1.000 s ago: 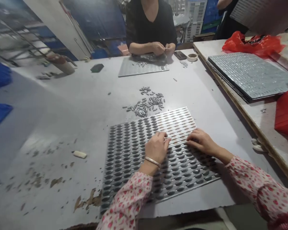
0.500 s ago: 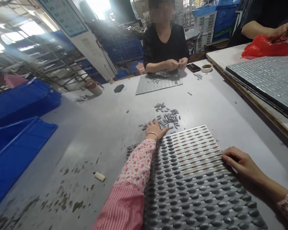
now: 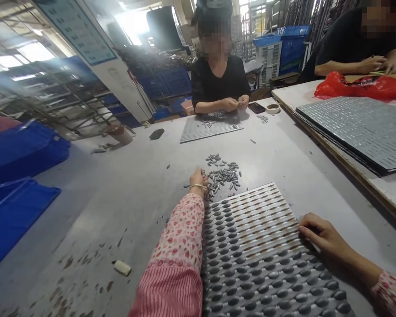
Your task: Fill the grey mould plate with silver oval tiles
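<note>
In the head view my left hand (image 3: 199, 179) reaches to the left side of a loose pile of small grey oval pieces (image 3: 225, 177). Its fingers are curled in around some of the pieces, and the palm side is hidden. In front of me lies a flat board (image 3: 262, 211) with rows of the same ovals on its left and near parts. Its far right part shows bare white strips with brown marks. At the board's right edge rests my right hand (image 3: 323, 233), thumb and fingers drawn together; what is between them cannot be made out.
Across the table a person in black (image 3: 219, 83) handles small pieces over another board (image 3: 201, 134). A phone (image 3: 256, 107) and a tape roll (image 3: 273, 108) lie nearby. A stack of boards (image 3: 356, 127) sits on the right table. Blue bins (image 3: 26, 149) are at left.
My left hand went from over the board to the pile, first with fingers spread, now curled in and further left. My right hand moved from the board's surface to its right edge. The view shifted.
</note>
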Motion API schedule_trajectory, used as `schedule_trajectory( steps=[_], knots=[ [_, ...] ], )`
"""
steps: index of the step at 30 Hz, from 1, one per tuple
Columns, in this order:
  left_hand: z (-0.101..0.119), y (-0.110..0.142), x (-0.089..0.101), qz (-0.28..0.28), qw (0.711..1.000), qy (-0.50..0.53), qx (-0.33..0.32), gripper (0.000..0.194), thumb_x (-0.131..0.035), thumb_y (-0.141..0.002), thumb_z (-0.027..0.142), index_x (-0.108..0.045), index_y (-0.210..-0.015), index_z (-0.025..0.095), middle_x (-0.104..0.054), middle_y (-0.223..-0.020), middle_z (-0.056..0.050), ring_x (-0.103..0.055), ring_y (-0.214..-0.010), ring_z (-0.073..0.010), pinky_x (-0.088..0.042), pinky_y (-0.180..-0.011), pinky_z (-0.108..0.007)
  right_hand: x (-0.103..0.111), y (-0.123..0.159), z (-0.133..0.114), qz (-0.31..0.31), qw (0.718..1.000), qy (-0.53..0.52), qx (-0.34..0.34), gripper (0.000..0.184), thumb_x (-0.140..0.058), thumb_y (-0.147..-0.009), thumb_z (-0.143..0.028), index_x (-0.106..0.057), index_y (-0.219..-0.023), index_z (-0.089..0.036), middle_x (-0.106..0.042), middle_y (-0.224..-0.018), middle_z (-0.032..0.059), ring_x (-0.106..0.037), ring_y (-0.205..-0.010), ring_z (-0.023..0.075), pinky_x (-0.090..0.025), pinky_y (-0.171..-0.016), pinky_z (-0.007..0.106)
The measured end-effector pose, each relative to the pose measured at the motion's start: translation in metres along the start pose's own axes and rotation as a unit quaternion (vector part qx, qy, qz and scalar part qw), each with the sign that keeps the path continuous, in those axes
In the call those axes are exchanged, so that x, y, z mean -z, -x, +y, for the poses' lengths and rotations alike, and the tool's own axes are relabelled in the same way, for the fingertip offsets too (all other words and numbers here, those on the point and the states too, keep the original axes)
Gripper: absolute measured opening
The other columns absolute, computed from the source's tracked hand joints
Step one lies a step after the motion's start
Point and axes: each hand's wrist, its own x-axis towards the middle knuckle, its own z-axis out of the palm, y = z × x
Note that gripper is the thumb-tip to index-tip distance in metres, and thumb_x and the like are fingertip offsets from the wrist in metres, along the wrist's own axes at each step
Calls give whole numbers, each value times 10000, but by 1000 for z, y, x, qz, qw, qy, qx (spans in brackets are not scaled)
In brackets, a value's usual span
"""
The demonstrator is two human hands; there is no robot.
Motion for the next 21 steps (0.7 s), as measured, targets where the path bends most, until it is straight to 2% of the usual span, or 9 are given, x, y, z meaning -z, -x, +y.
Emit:
schedule_trajectory(
  steps=[2, 5, 7, 10, 13, 14, 16, 19, 21],
  knots=[
    [5, 7, 9, -14, 992, 115, 46, 267, -511, -865, 343, -560, -1019, 131, -594, -906, -39, -570, -709, -119, -504, -602, -284, -1, -3, 1, 6, 1000, -11, 2, 306, -449, -895, -430, -583, -790, -176, -584, -791, 54, -540, -756, 177, -435, -703, 307],
    [11, 31, 18, -50, 956, 274, 94, 212, -385, -915, 214, -543, -809, 119, -515, -702, 3, -480, -534, -52, -419, -450, -165, -1, -8, 5, 16, 999, -43, 3, 312, -473, -877, -443, -598, -785, -172, -594, -779, 48, -550, -750, 179, -439, -698, 306],
    [16, 55, 20, -82, 922, 357, 122, 287, -292, -906, 105, -486, -695, 127, -442, -627, 18, -409, -465, -22, -345, -385, -110, 2, -12, 7, 25, 997, -73, -11, 320, -488, -863, -457, -603, -789, -168, -593, -757, 40, -551, -721, 175, -444, -671, 298],
    [23, 104, 17, -133, 871, 441, 173, 265, -302, -878, 63, -462, -678, 130, -431, -626, 13, -390, -446, -6, -300, -352, -75, 9, -15, 3, 60, 991, -109, -54, 353, -496, -847, -491, -605, -828, -156, -579, -708, 27, -527, -632, 153, -435, -583, 273],
    [31, 168, 12, -175, 826, 483, 232, 227, -334, -877, 90, -479, -707, 127, -453, -652, 6, -386, -438, -1, -284, -332, -65, 15, -8, -22, 95, 990, -97, -44, 332, -512, -845, -474, -609, -854, -156, -593, -737, 26, -534, -673, 150, -444, -629, 269],
    [34, 192, 11, -189, 809, 494, 255, 217, -351, -877, 106, -479, -704, 129, -453, -649, 8, -366, -423, 0, -271, -318, -67, 15, -4, -35, 85, 992, -91, -22, 306, -512, -855, -451, -609, -850, -161, -600, -757, 27, -538, -705, 151, -446, -666, 272],
    [39, 238, 9, -213, 757, 528, 319, 205, -372, -873, 124, -488, -704, 137, -448, -636, 15, -343, -403, -4, -252, -296, -74, 13, 5, -63, 43, 995, -85, 18, 252, -512, -872, -401, -606, -854, -168, -601, -777, 28, -535, -722, 147, -441, -681, 268],
    [39, 297, 3, -213, 728, 509, 406, 207, -390, -873, 137, -508, -703, 140, -480, -651, -8, -442, -466, -38, -300, -315, -92, 5, 22, -96, 0, 995, -81, 56, 196, -520, -879, -347, -600, -844, -172, -600, -792, 30, -533, -725, 141, -433, -672, 258],
    [29, 326, -2, -215, 710, 497, 450, 196, -411, -874, 147, -528, -718, 132, -500, -666, -19, -440, -473, -42, -300, -321, -102, -1, 35, -108, -9, 995, -78, 66, 176, -517, -883, -326, -597, -853, -172, -594, -791, 31, -531, -727, 139, -430, -672, 258]
  ],
)
